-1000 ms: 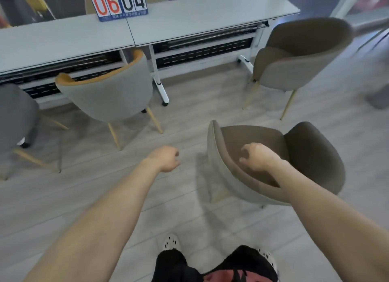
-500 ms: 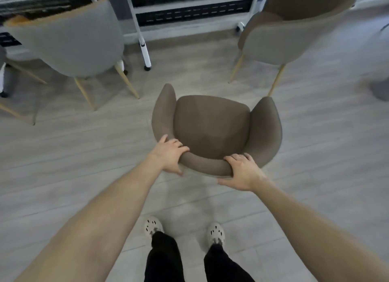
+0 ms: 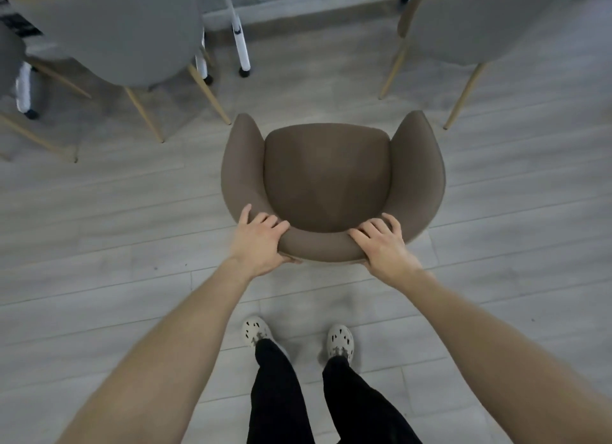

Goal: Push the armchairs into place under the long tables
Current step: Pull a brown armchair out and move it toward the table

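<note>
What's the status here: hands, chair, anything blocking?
Left hand and right hand both gripping the brown armchair backrest. Chair faces the tables, not under yet. White table leg sits ahead between two neighbouring chairs.

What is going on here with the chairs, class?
A person stands behind a brown armchair and grips its backrest with both hands, the left hand and the right hand near its two ends. The chair faces a gap between two grey chairs, one on the left and one on the right, which stand by the table leg. It stands out on the floor, not yet under a table.
</note>
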A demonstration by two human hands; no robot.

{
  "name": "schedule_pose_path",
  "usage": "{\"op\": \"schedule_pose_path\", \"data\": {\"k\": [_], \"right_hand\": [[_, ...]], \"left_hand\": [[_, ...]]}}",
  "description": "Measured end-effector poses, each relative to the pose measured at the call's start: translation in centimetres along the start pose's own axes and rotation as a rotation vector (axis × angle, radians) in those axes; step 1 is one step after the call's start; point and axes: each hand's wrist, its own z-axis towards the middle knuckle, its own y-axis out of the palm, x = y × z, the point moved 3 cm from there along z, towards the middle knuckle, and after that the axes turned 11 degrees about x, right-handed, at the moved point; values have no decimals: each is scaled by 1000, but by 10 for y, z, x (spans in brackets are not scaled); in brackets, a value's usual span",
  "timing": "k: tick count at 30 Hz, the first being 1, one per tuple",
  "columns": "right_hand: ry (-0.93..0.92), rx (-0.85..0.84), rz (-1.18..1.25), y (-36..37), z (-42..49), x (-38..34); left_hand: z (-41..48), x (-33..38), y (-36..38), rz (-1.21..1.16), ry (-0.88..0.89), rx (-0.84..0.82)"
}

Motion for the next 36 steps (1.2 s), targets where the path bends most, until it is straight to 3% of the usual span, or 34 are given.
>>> {"op": "schedule_pose_path", "data": {"k": [3, 5, 8, 10, 13, 16, 25, 36], "right_hand": [[-3, -50, -19, -7, 19, 25], [65, -192, -49, -19, 35, 42], [255, -402, -56, -37, 46, 57], [503, -259, 177, -51, 36, 59], [1027, 181, 370, -53, 8, 66], [1323, 128, 632, -36, 7, 66], [1298, 205, 614, -31, 75, 92], [1192, 193, 566, -37, 266, 157]], "left_hand": [[21, 7, -14, -45, -71, -102], [32, 12, -28, -120, -119, -175], [29, 13, -36, -324, -378, -117], [20, 11, -28, -450, -697, 42], [20, 16, -16, -722, -1095, 143], [35, 21, -1, -812, -1234, 131], [87, 5, 8, -676, -1216, 150], [246, -114, -16, -655, -1205, 98]]}}
